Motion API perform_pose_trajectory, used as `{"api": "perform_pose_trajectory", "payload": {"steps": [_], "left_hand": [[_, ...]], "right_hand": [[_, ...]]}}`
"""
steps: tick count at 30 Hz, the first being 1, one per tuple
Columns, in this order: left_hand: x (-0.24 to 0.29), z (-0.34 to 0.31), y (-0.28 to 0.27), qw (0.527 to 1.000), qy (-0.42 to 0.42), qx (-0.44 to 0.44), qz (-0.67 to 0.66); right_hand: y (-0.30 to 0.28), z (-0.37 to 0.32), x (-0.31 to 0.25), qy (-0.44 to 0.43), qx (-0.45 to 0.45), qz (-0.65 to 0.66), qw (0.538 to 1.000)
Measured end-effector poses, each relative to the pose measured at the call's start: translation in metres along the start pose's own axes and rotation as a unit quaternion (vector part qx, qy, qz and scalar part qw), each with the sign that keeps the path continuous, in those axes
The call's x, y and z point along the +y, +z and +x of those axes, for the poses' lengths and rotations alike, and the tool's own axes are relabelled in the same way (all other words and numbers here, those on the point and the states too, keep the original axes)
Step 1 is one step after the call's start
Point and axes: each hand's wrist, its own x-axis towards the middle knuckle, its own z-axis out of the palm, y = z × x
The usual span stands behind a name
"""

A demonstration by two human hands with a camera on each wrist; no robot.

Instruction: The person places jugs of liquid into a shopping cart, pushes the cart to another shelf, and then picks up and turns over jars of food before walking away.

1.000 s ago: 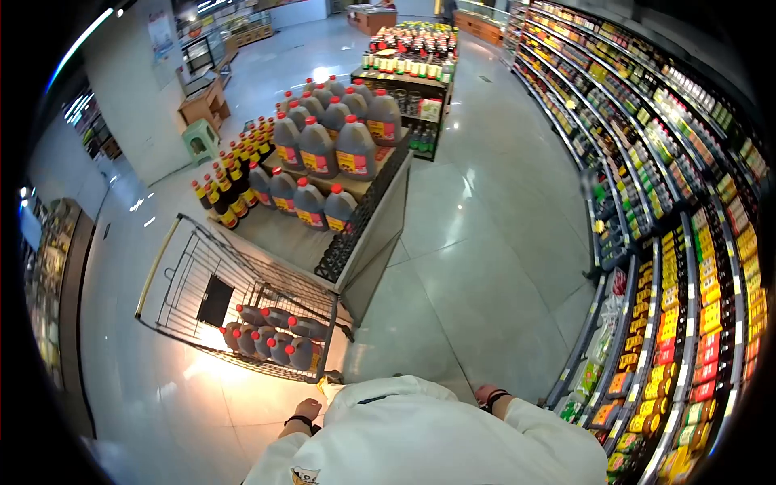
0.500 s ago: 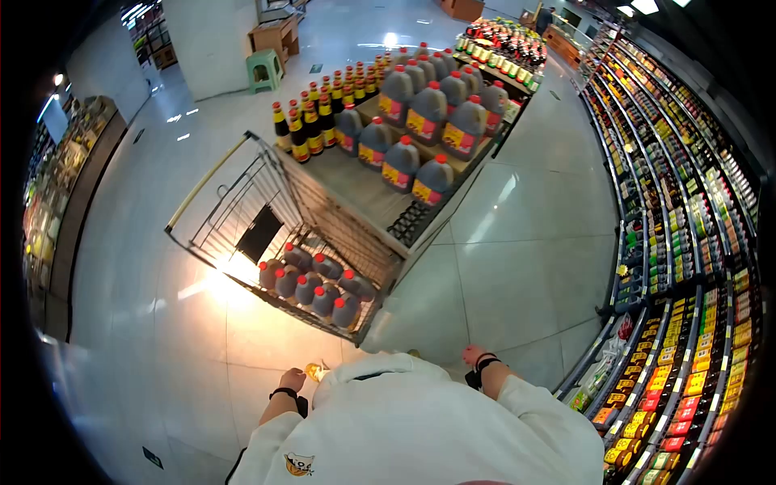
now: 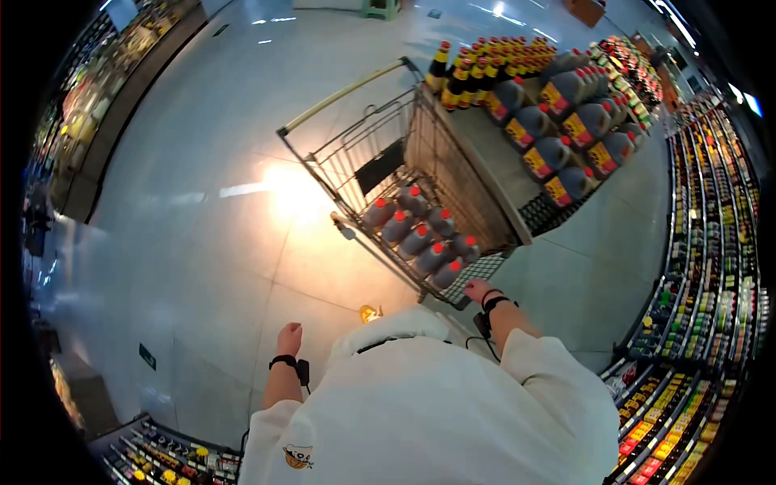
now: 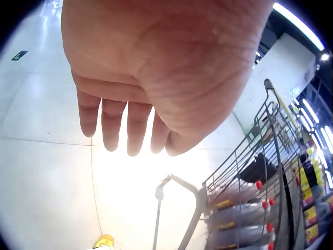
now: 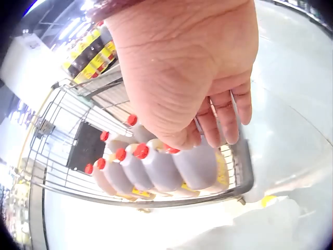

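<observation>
At lower left the left hand [image 3: 288, 338] hung beside the body, fingers straight and side by side, holding nothing. In the centre stood one wire cart [image 3: 349, 91] with eight red-capped jugs [image 3: 416, 241] lying in its near end. Just right of them the right hand [image 3: 478, 291] hovered at the cart's near rim, fingers loosely bent and empty; whether it touched the rim I could not tell. It looked like a reach for a jug, and lifting one would call for a curled grip at its neck. At upper right the display jugs [image 3: 566, 121] stood too crowded to count.
</observation>
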Motion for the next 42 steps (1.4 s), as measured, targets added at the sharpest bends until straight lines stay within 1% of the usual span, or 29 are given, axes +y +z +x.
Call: {"api": "perform_pose_trajectory", "payload": {"steps": [1, 3, 5, 6, 7, 8, 9, 10, 12, 13, 14, 15, 16, 18, 19, 20, 21, 22, 24, 26, 28, 29, 30, 34, 36, 38, 39, 40, 42], "left_hand": [[0.003, 0.004, -0.008, 1.000, 0.015, 0.008, -0.017], [0.009, 0.023, -0.028, 0.997, 0.045, 0.044, -0.039], [0.025, 0.060, -0.055, 0.989, 0.095, 0.105, -0.037], [0.042, 0.084, -0.070, 0.981, 0.131, 0.137, -0.028], [0.079, 0.100, -0.090, 0.973, 0.162, 0.158, -0.044], [0.124, 0.115, -0.113, 0.962, 0.196, 0.178, -0.060], [0.158, 0.136, -0.131, 0.948, 0.247, 0.197, -0.039], [0.191, 0.159, -0.146, 0.929, 0.301, 0.214, -0.019], [0.253, 0.205, -0.170, 0.889, 0.397, 0.221, 0.048], [0.297, 0.221, -0.184, 0.861, 0.451, 0.207, 0.115], [0.347, 0.261, -0.206, 0.818, 0.512, 0.190, 0.183], [0.366, 0.283, -0.212, 0.802, 0.529, 0.158, 0.227], [0.378, 0.305, -0.217, 0.785, 0.543, 0.124, 0.272], [0.386, 0.352, -0.224, 0.749, 0.554, 0.065, 0.359], [0.385, 0.368, -0.233, 0.743, 0.554, 0.027, 0.374], [0.381, 0.382, -0.240, 0.739, 0.552, -0.014, 0.388], [0.378, 0.395, -0.247, 0.715, 0.589, -0.027, 0.375], [0.377, 0.411, -0.245, 0.677, 0.654, 0.006, 0.337], [0.374, 0.435, -0.241, 0.636, 0.702, 0.041, 0.317], [0.376, 0.446, -0.245, 0.637, 0.706, 0.003, 0.308], [0.375, 0.458, -0.254, 0.642, 0.721, -0.023, 0.260], [0.375, 0.465, -0.259, 0.649, 0.725, -0.054, 0.224], [0.374, 0.471, -0.265, 0.654, 0.727, -0.087, 0.189], [0.385, 0.515, -0.287, 0.592, 0.766, -0.175, 0.182], [0.388, 0.544, -0.298, 0.554, 0.790, -0.197, 0.177], [0.392, 0.570, -0.317, 0.513, 0.811, -0.234, 0.157], [0.394, 0.583, -0.324, 0.504, 0.813, -0.244, 0.158], [0.395, 0.596, -0.331, 0.498, 0.814, -0.253, 0.160], [0.399, 0.622, -0.348, 0.486, 0.825, -0.253, 0.141]], "right_hand": [[0.006, 0.010, -0.007, -0.014, 0.003, -0.025, 1.000], [0.002, 0.042, -0.036, -0.095, 0.057, -0.053, 0.992], [-0.025, 0.043, -0.104, -0.172, 0.099, -0.017, 0.980], [-0.027, 0.059, -0.126, -0.147, 0.126, 0.013, 0.981], [-0.037, 0.072, -0.150, -0.199, 0.123, 0.045, 0.971], [-0.048, 0.083, -0.178, -0.202, 0.132, 0.040, 0.970], [-0.067, 0.068, -0.220, -0.165, 0.108, 0.109, 0.974], [-0.066, 0.092, -0.235, -0.231, 0.143, 0.112, 0.956], [-0.086, 0.094, -0.295, -0.240, 0.127, 0.178, 0.946], [-0.082, 0.109, -0.319, -0.243, 0.136, 0.202, 0.939], [-0.090, 0.138, -0.360, -0.245, 0.155, 0.232, 0.929], [-0.102, 0.135, -0.389, -0.213, 0.101, 0.309, 0.922], [-0.094, 0.164, -0.402, -0.220, 0.112, 0.334, 0.910], [-0.077, 0.215, -0.434, -0.208, 0.139, 0.461, 0.851], [-0.081, 0.222, -0.449, -0.168, 0.123, 0.450, 0.868], [-0.073, 0.239, -0.463, -0.184, 0.139, 0.460, 0.857], [-0.072, 0.233, -0.481, -0.174, 0.118, 0.493, 0.844], [-0.073, 0.235, -0.499, -0.172, 0.103, 0.523, 0.828], [-0.060, 0.258, -0.524, -0.129, 0.202, 0.458, 0.856], [-0.085, 0.249, -0.546, -0.029, 0.137, 0.457, 0.878], [-0.089, 0.245, -0.560, -0.041, 0.199, 0.406, 0.891], [-0.087, 0.246, -0.567, -0.023, 0.217, 0.385, 0.897], [-0.087, 0.245, -0.574, -0.005, 0.210, 0.382, 0.900], [-0.107, 0.237, -0.620, 0.087, 0.250, 0.321, 0.909], [-0.103, 0.256, -0.629, 0.092, 0.290, 0.331, 0.893], [-0.106, 0.267, -0.646, 0.106, 0.216, 0.369, 0.898], [-0.126, 0.253, -0.674, 0.140, 0.197, 0.365, 0.899], [-0.115, 0.270, -0.678, 0.122, 0.276, 0.303, 0.904], [-0.109, 0.301, -0.679, 0.138, 0.271, 0.245, 0.921]]}}
